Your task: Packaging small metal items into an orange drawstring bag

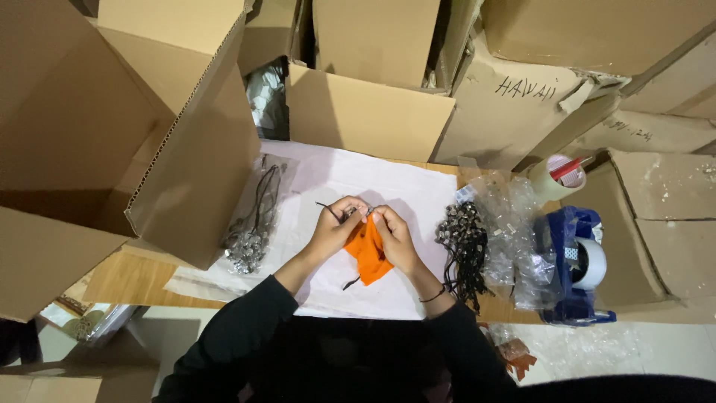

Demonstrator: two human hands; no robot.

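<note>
A: What's the left hand (330,229) doing rn?

B: It's pinching shut on the top edge of the small orange cloth pouch (368,252), fingers curled tight, w/ a thin black cord (327,210) sticking out past the knuckles to the left.

A: And the right hand (393,233)?

B: Same thing, it's closing on the pouch's top right beside the left, fingertips of both nearly touching. There's smth small & shiny btwn them, too tiny to tell what.

A: Where's the pouch sitting?

B: It's hanging down from both hands, just over the white sheet (418,186) spread on the wooden table (130,282), abt centre of the sheet. Another bit of cord is dangling off its lower edge.

A: What's lying around?

B: Left of the hands a clear bag of black cords w/ metal bits (252,224) is resting on the sheet. Right of them a loose pile of black corded tags (464,246), then crumpled clear plastic bags (514,231). Further right a blue tape dispenser (578,261) is standing w/ a white roll in it, and a tape roll (556,177) is lying behind it. Cardboard boxes (373,112) are crowding the table on three sides.
</note>
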